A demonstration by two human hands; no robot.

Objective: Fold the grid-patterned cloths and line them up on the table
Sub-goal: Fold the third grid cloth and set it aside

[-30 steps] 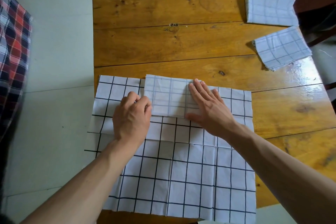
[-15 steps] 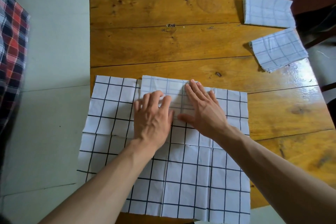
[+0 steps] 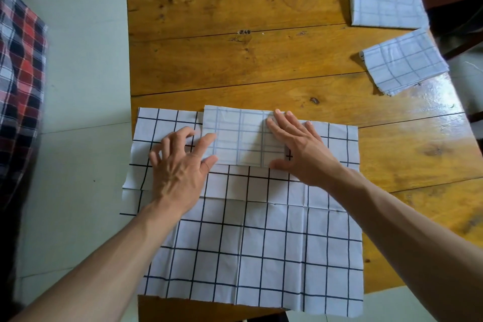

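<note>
Four grid-patterned cloths on one wooden desk (image 3: 261,60), two hands at work

Large unfolded cloth (image 3: 261,256) spread flat over the desk's near half, bold dark grid up, near edge overhanging the desk's front edge, left edge overhanging its left side; roughly square, sides running parallel to the desk edges

Small folded cloth (image 3: 240,136) lying on the far strip of the large cloth, pale grid showing, long axis left to right, parallel to the desk's front edge

Left hand (image 3: 180,167) at the folded cloth's left end, fingers (image 3: 170,141) spread and loosely bent, thumb tip touching the folded cloth's left edge, gripping nothing

Right hand (image 3: 300,149) flat on the folded cloth's right end, fingers straight and pressing down

Two more folded cloths at the desk's far right corner: far folded cloth (image 3: 389,4) squared to the desk, long axis left to right; angled folded cloth (image 3: 405,60) just nearer, turned askew, well apart from the large cloth

Red, black and white plaid fabric (image 3: 21,73) left of the desk
</note>
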